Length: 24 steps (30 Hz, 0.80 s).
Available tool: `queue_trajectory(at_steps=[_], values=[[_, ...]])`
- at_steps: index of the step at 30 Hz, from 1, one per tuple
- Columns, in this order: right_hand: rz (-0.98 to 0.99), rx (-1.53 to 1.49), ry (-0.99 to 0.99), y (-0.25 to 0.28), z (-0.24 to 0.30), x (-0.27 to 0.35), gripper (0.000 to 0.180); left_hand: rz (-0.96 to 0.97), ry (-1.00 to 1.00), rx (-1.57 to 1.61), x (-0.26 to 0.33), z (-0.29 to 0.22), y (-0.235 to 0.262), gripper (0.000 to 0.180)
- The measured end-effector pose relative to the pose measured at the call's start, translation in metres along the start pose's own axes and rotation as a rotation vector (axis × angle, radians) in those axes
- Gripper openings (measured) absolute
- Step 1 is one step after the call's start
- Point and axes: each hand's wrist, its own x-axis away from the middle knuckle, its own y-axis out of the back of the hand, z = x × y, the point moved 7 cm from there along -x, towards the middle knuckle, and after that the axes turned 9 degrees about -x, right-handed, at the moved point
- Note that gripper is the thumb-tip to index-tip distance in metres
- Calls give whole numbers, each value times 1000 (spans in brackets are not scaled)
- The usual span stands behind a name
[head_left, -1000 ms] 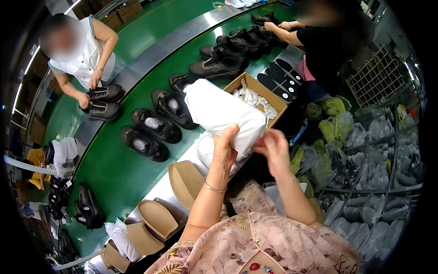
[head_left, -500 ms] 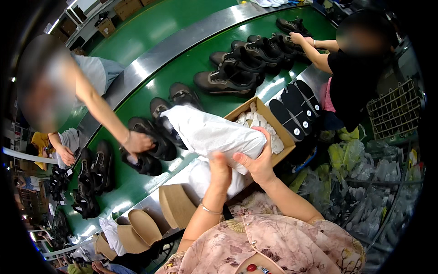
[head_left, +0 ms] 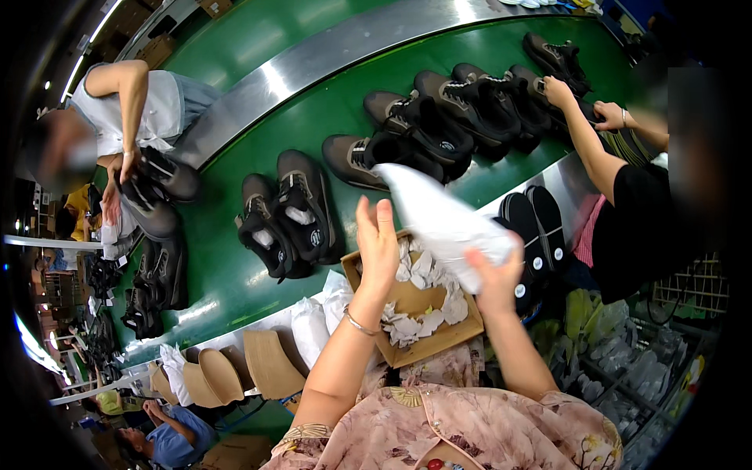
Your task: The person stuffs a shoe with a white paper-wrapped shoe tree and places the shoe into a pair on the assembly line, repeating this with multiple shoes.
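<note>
White bundle (head_left: 446,223) has cleared left hand (head_left: 377,254), fingers extended, empty; right hand (head_left: 499,278) grips it, apparently wrapped, not in carton (head_left: 437,343).

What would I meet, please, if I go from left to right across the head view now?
Co-worker in white top, dark shoe pair with pale stuffing, left hand, white-wrapped bundle, black soles, co-worker's black sleeve.

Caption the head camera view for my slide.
The right hand holds a white wrapped bundle by an open cardboard box; the left hand is empty.
</note>
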Motion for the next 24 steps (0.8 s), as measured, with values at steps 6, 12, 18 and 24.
queue_trajectory(at_steps=[6, 12, 18, 24], values=[[-14, 327, 267, 38, 59, -32, 68, 96, -457, -1146, -82, 2, -96, 20], [143, 291, 198, 30, 52, -54, 67, 341, -440, -502, -105, 12, -84, 17], [379, 623, 213, -26, 50, -95, 63, 369, -308, -534, -91, 5, -60, 32], [562, 986, 344, -95, 71, -104, 64, 188, 311, 932, -119, 67, -7, 19]])
